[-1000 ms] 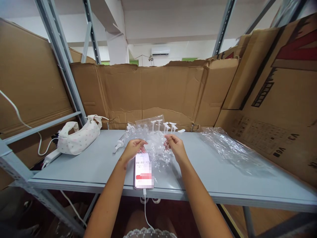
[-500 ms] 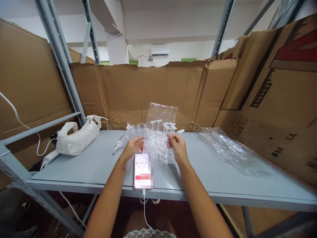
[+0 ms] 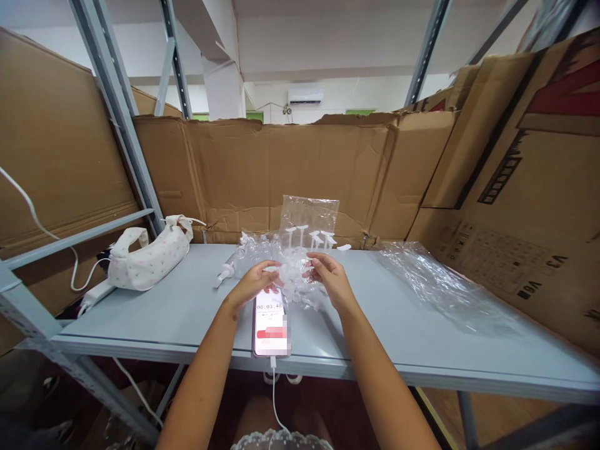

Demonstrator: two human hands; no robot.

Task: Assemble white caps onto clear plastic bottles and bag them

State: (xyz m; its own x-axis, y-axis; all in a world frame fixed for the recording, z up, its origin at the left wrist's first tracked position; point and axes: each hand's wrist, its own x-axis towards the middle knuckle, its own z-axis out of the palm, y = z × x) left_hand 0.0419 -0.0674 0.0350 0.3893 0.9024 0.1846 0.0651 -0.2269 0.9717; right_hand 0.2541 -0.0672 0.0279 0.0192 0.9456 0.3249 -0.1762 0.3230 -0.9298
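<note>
Grip: left hand (image 3: pixel 252 284) and right hand (image 3: pixel 334 279) curled, pinch cannot be told | clear plastic pile (image 3: pixel 300 292) between, right nearer

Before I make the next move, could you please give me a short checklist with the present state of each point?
1. Left hand and right hand both in view: ok.
2. Firm hold on the clear plastic heap between them: cannot tell, the fingers hide it.
3. Phone well apart from the left hand: not ok, it lies right by the fingers.
4. White cable plugged into the phone: ok.
5. Clear plastic sheeting on the right, apart from both hands: ok.
</note>
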